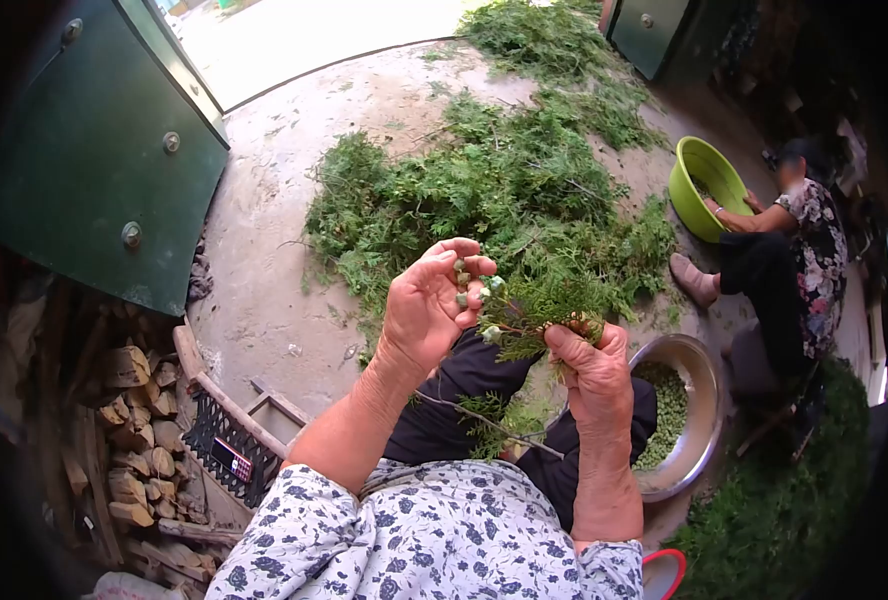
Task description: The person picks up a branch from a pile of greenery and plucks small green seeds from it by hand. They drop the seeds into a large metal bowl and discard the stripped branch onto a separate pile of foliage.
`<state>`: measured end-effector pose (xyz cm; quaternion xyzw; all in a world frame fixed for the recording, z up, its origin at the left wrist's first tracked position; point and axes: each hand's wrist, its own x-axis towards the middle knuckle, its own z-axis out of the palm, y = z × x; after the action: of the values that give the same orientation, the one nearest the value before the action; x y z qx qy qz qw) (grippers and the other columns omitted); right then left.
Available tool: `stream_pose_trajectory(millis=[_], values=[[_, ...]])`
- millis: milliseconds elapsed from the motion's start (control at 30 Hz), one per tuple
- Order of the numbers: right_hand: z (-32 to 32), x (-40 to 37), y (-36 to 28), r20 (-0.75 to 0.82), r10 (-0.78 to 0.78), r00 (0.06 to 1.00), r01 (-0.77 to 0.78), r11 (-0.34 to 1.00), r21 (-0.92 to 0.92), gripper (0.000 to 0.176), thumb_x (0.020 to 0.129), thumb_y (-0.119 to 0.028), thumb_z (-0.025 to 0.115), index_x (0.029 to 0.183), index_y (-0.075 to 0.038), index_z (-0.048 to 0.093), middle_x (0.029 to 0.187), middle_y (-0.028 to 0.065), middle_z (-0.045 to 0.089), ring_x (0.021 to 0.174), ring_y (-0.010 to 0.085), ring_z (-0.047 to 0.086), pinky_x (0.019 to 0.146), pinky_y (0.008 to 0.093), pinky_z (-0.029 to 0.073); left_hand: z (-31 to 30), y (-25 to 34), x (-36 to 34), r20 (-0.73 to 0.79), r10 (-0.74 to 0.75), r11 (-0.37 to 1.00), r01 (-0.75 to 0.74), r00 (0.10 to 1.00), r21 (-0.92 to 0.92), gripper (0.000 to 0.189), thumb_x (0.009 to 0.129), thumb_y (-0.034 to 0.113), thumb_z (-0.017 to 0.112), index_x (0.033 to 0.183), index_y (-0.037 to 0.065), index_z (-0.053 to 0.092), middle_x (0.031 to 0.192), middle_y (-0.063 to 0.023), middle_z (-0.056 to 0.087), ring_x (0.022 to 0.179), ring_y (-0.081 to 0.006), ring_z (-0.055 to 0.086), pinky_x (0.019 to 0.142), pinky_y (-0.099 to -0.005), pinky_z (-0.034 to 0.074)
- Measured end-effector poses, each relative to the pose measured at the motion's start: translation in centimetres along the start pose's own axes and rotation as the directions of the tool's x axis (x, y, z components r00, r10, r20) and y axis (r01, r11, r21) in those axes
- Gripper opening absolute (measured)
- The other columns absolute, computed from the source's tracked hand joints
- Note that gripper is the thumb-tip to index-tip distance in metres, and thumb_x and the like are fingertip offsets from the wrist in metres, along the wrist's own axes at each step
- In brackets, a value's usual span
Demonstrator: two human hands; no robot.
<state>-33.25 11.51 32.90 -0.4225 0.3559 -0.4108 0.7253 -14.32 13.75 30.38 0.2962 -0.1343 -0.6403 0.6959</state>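
My right hand [592,372] is closed round the stem of a leafy green conifer sprig [539,308], held up before my chest. Just left of the sprig's tip, my left hand [429,300] has its fingers curled round several small pale-green cones [462,284]. More cones cluster at the sprig's end, close to my left fingertips. A thin bare-stemmed twig [489,426] with some green leaves lies across my lap. Beside my right forearm stands a metal basin [709,425] with many small green cones inside.
Cut conifer branches [464,190] cover the floor ahead, with more greenery [784,500] at lower right. A seated person [809,260] reaches into a green basin [679,190]. Split firewood [129,440], a phone [232,459] on a woven-strap seat [209,430] and a green metal door [104,150] are left.
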Motion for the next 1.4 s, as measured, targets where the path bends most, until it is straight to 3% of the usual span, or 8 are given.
stream_pose_trajectory(millis=[33,67,100,167,233,333,1233,1400], values=[[0.1,0.0,-0.2,0.003,0.001,1.000,-0.001,1.000,-0.002,0.009,0.076,-0.009,0.069,0.077,-0.002,0.064,0.060,-0.0025,0.054,0.044,0.0014,0.036,0.040,0.0175,0.023,0.2,-0.2,0.1,0.000,-0.024,0.998,0.024,1.000,0.055,0.022,0.091,0.023,0.045,0.102,0.005,0.051,0.087,-0.0073,0.056,0.057,-0.0087,0.050,0.039,-0.0188,0.035],[0.2,0.0,-0.3,0.019,0.028,0.999,-0.029,1.000,0.009,0.009,0.077,-0.009,0.069,0.077,-0.002,0.063,0.060,-0.0021,0.055,0.044,0.0018,0.037,0.040,0.0176,0.024,-0.2,-0.8,0.4,0.048,0.002,1.000,-0.001,0.999,-0.006,0.030,0.092,0.025,0.045,0.105,0.000,0.053,0.090,-0.0129,0.060,0.061,-0.0169,0.058,0.056,-0.0276,0.053],[0.3,0.1,-0.4,0.036,0.056,0.998,-0.057,0.998,0.019,0.009,0.077,-0.009,0.069,0.076,-0.002,0.063,0.060,-0.0017,0.055,0.044,0.0023,0.038,0.040,0.0177,0.025,-0.5,-1.0,0.3,0.045,0.006,1.000,-0.006,0.999,-0.007,0.030,0.092,0.025,0.045,0.105,0.000,0.053,0.090,-0.0129,0.060,0.061,-0.0169,0.058,0.056,-0.0276,0.053],[0.1,0.4,-0.1,0.052,0.059,0.997,-0.062,0.997,0.042,0.008,0.077,-0.008,0.068,0.076,-0.002,0.063,0.060,-0.0014,0.055,0.044,0.0026,0.039,0.040,0.0179,0.026,-0.4,-1.0,0.0,0.087,-0.101,0.993,0.095,0.991,0.074,0.030,0.091,0.031,0.050,0.099,0.003,0.058,0.070,-0.0002,0.055,0.048,-0.0037,0.045,0.034,-0.0161,0.031],[-0.2,0.7,0.3,0.064,0.064,0.996,-0.068,0.996,0.065,0.008,0.077,-0.008,0.068,0.076,-0.001,0.063,0.060,-0.0010,0.055,0.044,0.0030,0.040,0.041,0.0181,0.027,-0.5,-0.9,-0.2,0.103,-0.079,0.995,0.072,0.992,0.070,0.029,0.089,0.029,0.055,0.098,0.001,0.060,0.065,0.0016,0.054,0.046,-0.0031,0.044,0.035,-0.0156,0.031],[-0.3,0.9,0.6,0.076,0.050,0.996,-0.055,0.996,0.069,0.008,0.078,-0.007,0.067,0.077,-0.001,0.062,0.060,-0.0009,0.055,0.044,0.0032,0.041,0.040,0.0184,0.028,-1.1,-0.5,-0.1,0.265,-0.155,0.986,0.166,0.952,-0.021,0.027,0.089,0.021,0.054,0.103,-0.002,0.056,0.086,-0.0100,0.063,0.067,-0.0128,0.062,0.043,-0.0216,0.046],[-0.2,1.1,0.9,0.016,0.050,0.999,-0.050,0.999,-0.012,0.009,0.079,-0.009,0.066,0.086,-0.003,0.065,0.061,-0.0080,0.051,0.045,-0.0008,0.030,0.040,0.0179,0.019,0.4,0.3,-0.9,0.055,-0.097,0.971,0.083,0.994,0.224,0.017,0.084,0.008,0.060,0.100,0.003,0.061,0.073,0.0032,0.059,0.049,0.0016,0.046,0.040,-0.0121,0.034],[0.1,0.8,1.4,-0.076,-0.084,0.994,0.071,0.985,-0.157,0.007,0.080,-0.008,0.065,0.084,-0.002,0.065,0.061,-0.0073,0.051,0.046,-0.0002,0.033,0.041,0.0178,0.022,0.2,-1.4,-0.4,-0.009,0.167,0.933,-0.155,0.986,0.325,0.017,0.085,0.006,0.058,0.101,0.000,0.060,0.075,-0.0018,0.062,0.047,-0.0003,0.044,0.039,-0.0122,0.033]])
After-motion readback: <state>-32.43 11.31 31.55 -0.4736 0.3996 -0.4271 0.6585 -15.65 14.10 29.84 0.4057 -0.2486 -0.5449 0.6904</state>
